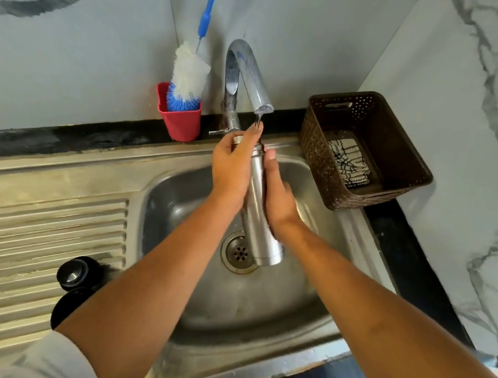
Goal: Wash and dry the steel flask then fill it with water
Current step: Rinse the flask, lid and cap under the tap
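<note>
A home kitchen: a stainless-steel sink (266, 297) with a ribbed draining board (44, 232) is set into a black stone counter (67, 138) beneath a curved chrome tap (244, 75), backed by grey-veined marble-look wall panels (73, 55). A blue-and-white bottle brush (188, 76) stands in a red plastic cup (181, 121); a brown perforated plastic basket (364, 150) sits alongside.

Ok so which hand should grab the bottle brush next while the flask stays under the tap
Probably the left hand. The bottle brush stands in the red cup on its side of the tap. The right hand wraps the steel flask at mid-body and could likely hold it alone.
</note>
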